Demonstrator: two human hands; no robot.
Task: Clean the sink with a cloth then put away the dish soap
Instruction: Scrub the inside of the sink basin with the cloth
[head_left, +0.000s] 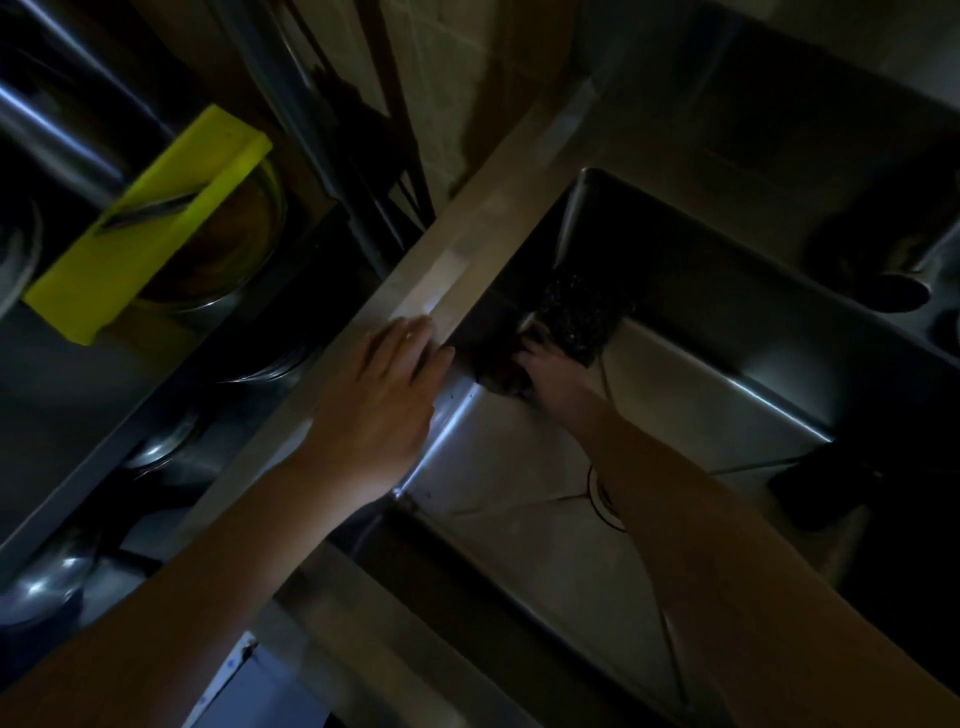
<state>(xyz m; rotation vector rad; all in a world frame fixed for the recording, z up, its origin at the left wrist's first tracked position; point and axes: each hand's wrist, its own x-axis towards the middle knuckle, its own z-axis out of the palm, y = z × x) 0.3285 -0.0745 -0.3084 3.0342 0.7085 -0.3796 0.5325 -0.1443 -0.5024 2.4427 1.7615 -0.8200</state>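
Observation:
A steel sink (691, 395) fills the right half of the dim head view. My right hand (545, 364) reaches down into it and presses a dark cloth (576, 317) against the far-left inner wall, fingers closed on the cloth. My left hand (384, 389) rests flat and open on the sink's left rim (457, 260), palm down, holding nothing. The drain (605, 499) shows partly beside my right forearm. I see no dish soap bottle that I can make out.
A yellow mandoline slicer (150, 223) lies on a metal bowl (234, 249) on the left. Steel pots and lids (47, 582) sit lower left. A dark object (826, 488) stands on the sink's right side. Dark cups (898, 291) stand at the far right.

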